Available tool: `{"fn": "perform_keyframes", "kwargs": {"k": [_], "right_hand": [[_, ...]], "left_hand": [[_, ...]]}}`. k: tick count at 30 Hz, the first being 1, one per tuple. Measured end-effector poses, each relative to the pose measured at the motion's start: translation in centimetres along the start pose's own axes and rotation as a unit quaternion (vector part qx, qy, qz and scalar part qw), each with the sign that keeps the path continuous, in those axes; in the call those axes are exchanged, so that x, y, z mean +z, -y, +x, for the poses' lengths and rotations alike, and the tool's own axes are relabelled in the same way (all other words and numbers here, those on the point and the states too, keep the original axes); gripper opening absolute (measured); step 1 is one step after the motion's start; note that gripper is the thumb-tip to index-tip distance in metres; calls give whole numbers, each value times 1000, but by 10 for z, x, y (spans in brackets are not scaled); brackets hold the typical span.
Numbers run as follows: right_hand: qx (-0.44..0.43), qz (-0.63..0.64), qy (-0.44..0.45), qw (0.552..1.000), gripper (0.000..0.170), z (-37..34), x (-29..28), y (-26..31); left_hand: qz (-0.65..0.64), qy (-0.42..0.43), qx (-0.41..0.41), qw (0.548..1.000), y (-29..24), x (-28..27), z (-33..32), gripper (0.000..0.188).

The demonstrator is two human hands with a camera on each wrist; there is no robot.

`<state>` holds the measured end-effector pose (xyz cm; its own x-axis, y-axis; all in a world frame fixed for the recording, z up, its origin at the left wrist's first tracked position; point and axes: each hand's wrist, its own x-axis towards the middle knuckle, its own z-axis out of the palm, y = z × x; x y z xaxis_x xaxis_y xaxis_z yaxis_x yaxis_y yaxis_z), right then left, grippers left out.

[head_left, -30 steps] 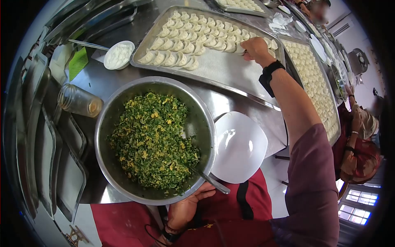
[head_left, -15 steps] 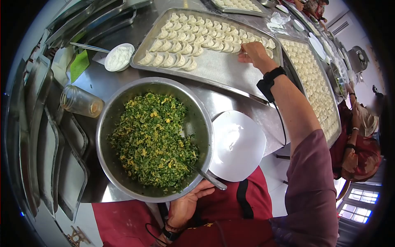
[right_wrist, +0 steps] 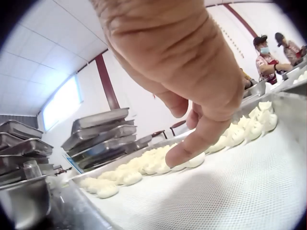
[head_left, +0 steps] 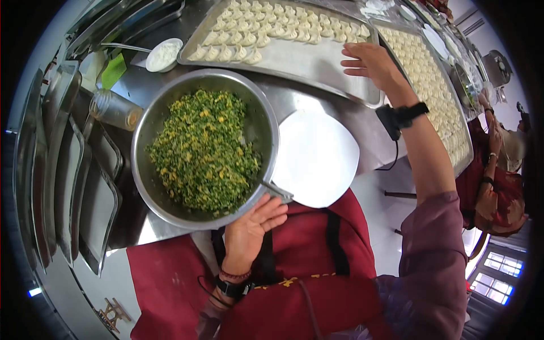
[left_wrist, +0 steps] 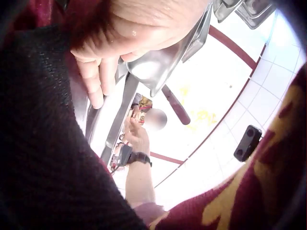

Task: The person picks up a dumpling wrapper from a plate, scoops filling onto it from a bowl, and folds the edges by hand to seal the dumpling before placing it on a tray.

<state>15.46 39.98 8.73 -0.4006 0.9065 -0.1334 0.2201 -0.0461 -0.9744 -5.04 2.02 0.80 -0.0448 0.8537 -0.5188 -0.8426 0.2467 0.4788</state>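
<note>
My right hand [head_left: 371,63] hovers over the near right part of a metal tray [head_left: 317,71], fingers loosely extended and holding nothing. Rows of raw dumplings [head_left: 266,22] fill the tray's far side; in the right wrist view, the dumplings [right_wrist: 122,177] sit on a white mesh liner [right_wrist: 230,187] beneath the fingertips. At the near rim of a large steel bowl [head_left: 272,107], my left hand [head_left: 246,235] lies palm up with its fingers straight, touching the rim. Chopped green and yellow filling [head_left: 201,153] heaps inside the bowl, and a spoon [head_left: 275,188] leans out over the rim beside the left fingers.
A white plate [head_left: 317,158] stands right of the steel bowl. Left of it lie a glass jar [head_left: 116,110] and a small bowl of white powder [head_left: 164,55]. Stacked metal trays [head_left: 56,170] line the left side. Another dumpling tray [head_left: 425,85] and a person [head_left: 498,192] are at right.
My right hand has drawn back from the dumplings toward the near right of the tray, its fingers spreading. The bowl and tray now appear higher in the head view. My left hand stays at the bowl rim.
</note>
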Motion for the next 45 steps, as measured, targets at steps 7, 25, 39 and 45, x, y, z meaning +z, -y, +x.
{"fn": "perform_keyframes", "kwargs": {"k": [7, 25, 39, 45], "right_hand": [[-19, -21, -191, 981, 40, -120, -67, -30], [-190, -477, -319, 796, 18, -134, -69, -110], [-170, -58, -371, 911, 15, -124, -86, -128], [-124, 419, -295, 850, 33, -164, -88, -105]], "left_hand": [[9, 13, -10, 1000, 4, 3, -6, 40], [65, -26, -21, 997, 20, 24, -14, 34], [48, -44, -15, 998, 21, 29, -13, 34], [61, -21, -23, 998, 21, 36, -14, 34]]}}
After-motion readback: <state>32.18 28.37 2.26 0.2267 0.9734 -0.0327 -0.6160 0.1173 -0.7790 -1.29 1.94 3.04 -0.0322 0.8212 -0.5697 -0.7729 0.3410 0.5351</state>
